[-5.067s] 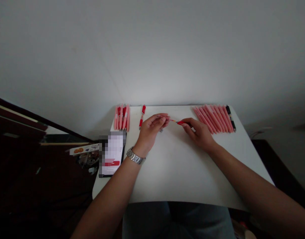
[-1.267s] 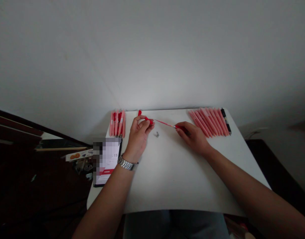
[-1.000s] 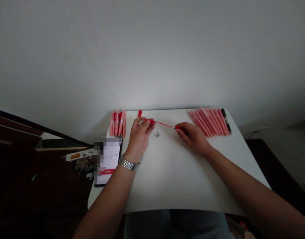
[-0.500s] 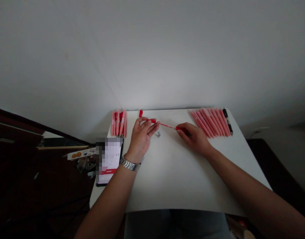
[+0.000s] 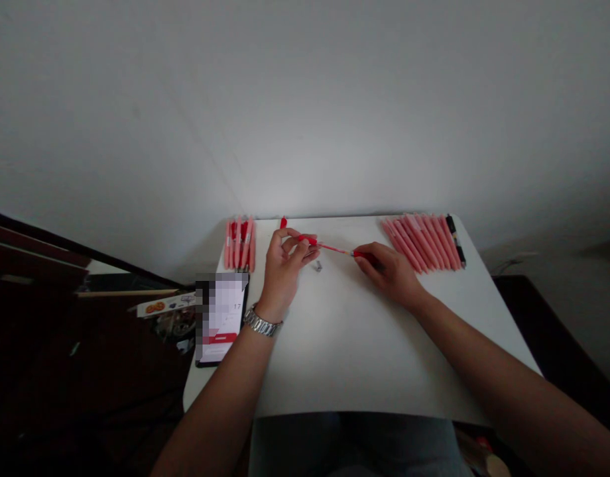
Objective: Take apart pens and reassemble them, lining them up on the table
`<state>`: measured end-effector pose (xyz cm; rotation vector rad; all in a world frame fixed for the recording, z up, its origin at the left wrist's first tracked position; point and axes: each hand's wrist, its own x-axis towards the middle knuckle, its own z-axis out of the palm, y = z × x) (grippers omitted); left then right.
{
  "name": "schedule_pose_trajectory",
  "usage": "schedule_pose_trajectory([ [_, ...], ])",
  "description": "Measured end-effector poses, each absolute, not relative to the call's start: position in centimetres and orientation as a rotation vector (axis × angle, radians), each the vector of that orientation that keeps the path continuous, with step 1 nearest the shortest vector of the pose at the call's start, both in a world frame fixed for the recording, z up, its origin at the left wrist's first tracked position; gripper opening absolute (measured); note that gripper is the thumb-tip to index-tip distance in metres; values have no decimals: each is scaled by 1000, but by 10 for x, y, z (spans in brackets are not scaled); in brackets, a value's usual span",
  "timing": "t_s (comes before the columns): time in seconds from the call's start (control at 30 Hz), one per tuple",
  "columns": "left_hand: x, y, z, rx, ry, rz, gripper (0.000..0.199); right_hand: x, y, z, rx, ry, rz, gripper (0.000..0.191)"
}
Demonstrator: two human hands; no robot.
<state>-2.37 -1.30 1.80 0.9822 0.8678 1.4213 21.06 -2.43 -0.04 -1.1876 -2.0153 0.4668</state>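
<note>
My left hand pinches a short red pen part between thumb and fingers. Across from it, my right hand is closed around a red pen barrel, most of it hidden in the fingers. A thin red refill spans the gap between the two parts. Whether its left end is inside the short part is too small to tell. Just below, a small silvery piece lies on the white table. Behind my left hand, another red piece is partly covered by the fingers.
Several pink-wrapped pens lie in a group at the back left, with red parts among them. A wider row of pink-wrapped pens fills the back right, ending at a black pen. A tablet rests by my left forearm.
My left thumb and fingers have shifted slightly on the short red part, which has moved a little right. The right hand keeps its hold almost unmoved.
</note>
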Motion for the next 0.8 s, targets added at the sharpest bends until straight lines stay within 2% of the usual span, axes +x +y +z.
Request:
schedule_pose_trajectory([
  [0.3,-28,-12,15,1145,899,1416,29,210,-25,1,-1191,-2015,479,19],
  [0.8,-24,-13,12,1032,845,1379,44,209,-25,1,-1201,-2006,502,20],
])
